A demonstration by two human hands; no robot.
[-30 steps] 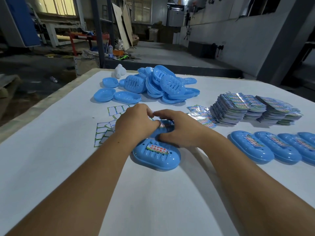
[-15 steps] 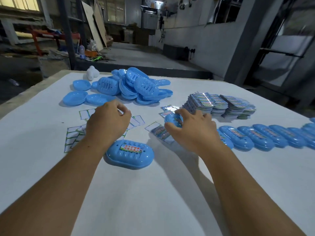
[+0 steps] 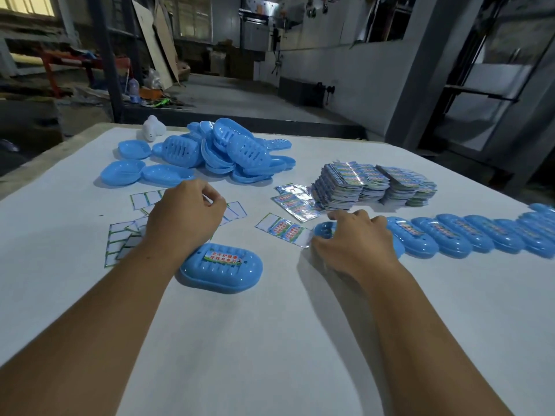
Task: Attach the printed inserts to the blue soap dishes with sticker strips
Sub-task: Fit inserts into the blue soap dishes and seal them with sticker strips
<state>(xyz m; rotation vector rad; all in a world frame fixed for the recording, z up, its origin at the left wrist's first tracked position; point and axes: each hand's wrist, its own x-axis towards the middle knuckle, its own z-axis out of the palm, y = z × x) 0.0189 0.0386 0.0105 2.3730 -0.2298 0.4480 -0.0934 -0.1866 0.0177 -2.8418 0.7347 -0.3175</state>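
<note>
1. My right hand (image 3: pixel 357 238), fingers curled, grips a blue soap dish (image 3: pixel 326 230) set down on the table (image 3: pixel 270 340) at the near end of the finished row.
2. My left hand (image 3: pixel 183 217) hovers, loosely curled, over the sticker sheets (image 3: pixel 120 238) toward the table's left edge; I cannot tell whether its fingertips pinch anything.
3. A labelled soap dish (image 3: pixel 221 271) lies upside down near the table's middle, just beside my left wrist, with a printed strip across its top.
4. The row of finished dishes (image 3: pixel 468 238) runs from my right hand to the right edge, each one touching the next.
5. A partly used sticker strip (image 3: pixel 282 229) lies between my two hands.
6. Stacks of printed inserts (image 3: pixel 375 184) stand beyond my right hand; loose ones (image 3: pixel 295 202) lie just beside them.
7. A pile of unlabelled dishes (image 3: pixel 216 154) lies near the far edge, with a small white object (image 3: pixel 153 129) at its left.
</note>
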